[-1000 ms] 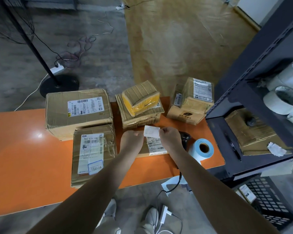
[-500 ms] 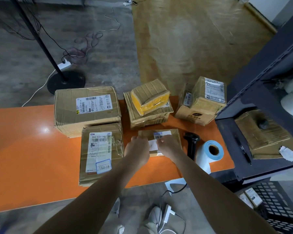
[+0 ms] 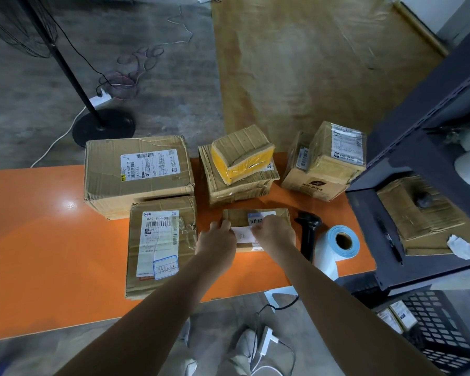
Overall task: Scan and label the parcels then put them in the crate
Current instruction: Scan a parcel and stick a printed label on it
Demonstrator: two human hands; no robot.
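centrally, the left hand [image 3: 217, 240] and right hand [image 3: 275, 235] press a white label [image 3: 241, 233] onto a small flat cardboard parcel [image 3: 235, 215] on the orange table [image 3: 44, 240]. it looks light and stiff, probably best gripped by its side edges. the black crate [image 3: 445, 335] sits on the floor, lower right.

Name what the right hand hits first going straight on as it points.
The right hand rests on the small parcel; past that, probably the stacked parcels behind it, though depth is unclear.
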